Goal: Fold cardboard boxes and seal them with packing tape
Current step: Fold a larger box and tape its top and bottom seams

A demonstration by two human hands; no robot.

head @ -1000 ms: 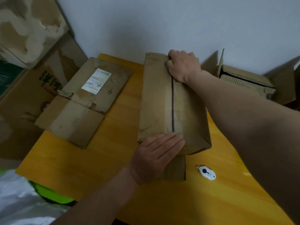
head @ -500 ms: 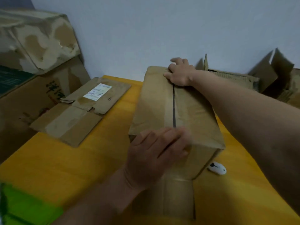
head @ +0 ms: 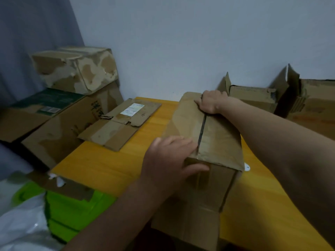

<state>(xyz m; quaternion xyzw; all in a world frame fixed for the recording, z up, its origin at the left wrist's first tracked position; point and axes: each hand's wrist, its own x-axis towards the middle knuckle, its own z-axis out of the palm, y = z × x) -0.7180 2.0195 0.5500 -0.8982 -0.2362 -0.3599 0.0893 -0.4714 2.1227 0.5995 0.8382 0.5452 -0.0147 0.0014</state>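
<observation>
A brown cardboard box [head: 220, 140] stands on the yellow table [head: 101, 162], its two top flaps meeting along a dark seam. My left hand [head: 170, 160] grips the box's near end, fingers on top and thumb down the front face. My right hand [head: 212, 102] clamps the far end of the top flaps. One flap hangs open over the table's near edge below the front face. No tape roll is in view.
A flattened box with a white label [head: 121, 124] lies at the table's left. A small white cutter [head: 246, 167] peeks out right of the held box. Stacked boxes [head: 76, 73] stand on the left, open boxes [head: 253, 96] behind, a green bin [head: 72, 211] at the lower left.
The box has tipped up and come toward me. My left hand shifted from lying flat on top to gripping the near edge. The view has swung up and back.
</observation>
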